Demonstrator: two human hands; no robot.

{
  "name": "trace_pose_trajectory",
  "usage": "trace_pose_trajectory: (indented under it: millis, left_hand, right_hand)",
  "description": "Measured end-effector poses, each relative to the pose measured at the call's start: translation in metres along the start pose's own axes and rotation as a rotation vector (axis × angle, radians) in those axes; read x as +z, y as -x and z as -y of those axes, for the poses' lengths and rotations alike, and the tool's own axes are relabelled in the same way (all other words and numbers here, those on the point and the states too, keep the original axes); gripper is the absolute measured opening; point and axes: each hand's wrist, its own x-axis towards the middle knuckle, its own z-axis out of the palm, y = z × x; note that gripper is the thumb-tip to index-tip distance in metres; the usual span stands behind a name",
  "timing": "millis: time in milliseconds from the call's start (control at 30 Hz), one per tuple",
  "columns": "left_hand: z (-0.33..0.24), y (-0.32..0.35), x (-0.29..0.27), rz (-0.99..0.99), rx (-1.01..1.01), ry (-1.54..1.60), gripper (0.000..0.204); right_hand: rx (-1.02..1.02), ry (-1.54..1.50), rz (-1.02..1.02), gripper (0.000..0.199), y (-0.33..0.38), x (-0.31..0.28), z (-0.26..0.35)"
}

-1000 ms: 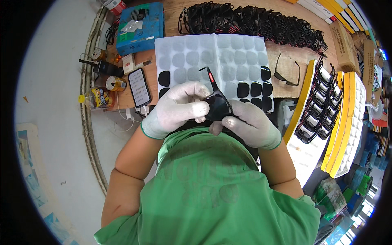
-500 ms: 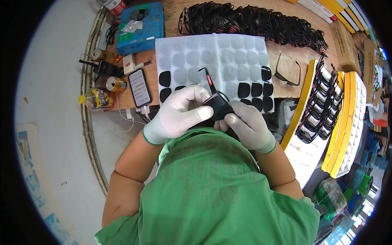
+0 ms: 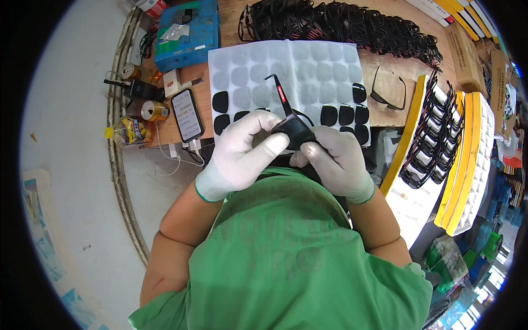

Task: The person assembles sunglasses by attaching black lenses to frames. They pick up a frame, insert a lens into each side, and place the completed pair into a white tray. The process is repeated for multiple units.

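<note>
The dark sunglasses (image 3: 295, 132) were positioned centrally, near of the white sheet (image 3: 293, 77), with one temple pointing to the far side. The gloved left hand (image 3: 242, 154) gripped their left end between thumb and fingers; the gloved right hand (image 3: 342, 165) gripped the right end. Black lenses (image 3: 329, 115) lay on the sheet. The phone (image 3: 187, 115) lay left, the loaded rack (image 3: 432, 137) stood right, and piled frames (image 3: 341, 27) lay far.
</note>
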Motion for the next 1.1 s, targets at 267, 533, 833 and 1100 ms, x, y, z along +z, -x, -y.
trace_pose_trajectory:
  millis: [267,533,833,1100]
  left_hand:
    - [0.026,0.001,0.002,-0.043,0.030,-0.186,0.022]
    - [0.024,0.002,0.009,-0.087,0.067,-0.183,0.023]
    - [0.053,0.006,0.006,-0.113,0.036,-0.241,0.023]
    - [0.027,-0.002,0.001,-0.330,0.064,0.129,0.022]
  right_hand:
    - [0.083,-0.377,-0.233,0.025,0.001,0.030,-0.005]
    - [0.095,-0.174,-0.163,0.104,0.001,0.015,-0.003]
    - [0.008,0.078,-0.145,0.044,0.000,0.013,-0.012]
    - [-0.219,0.099,-0.245,0.023,-0.004,0.011,-0.010]
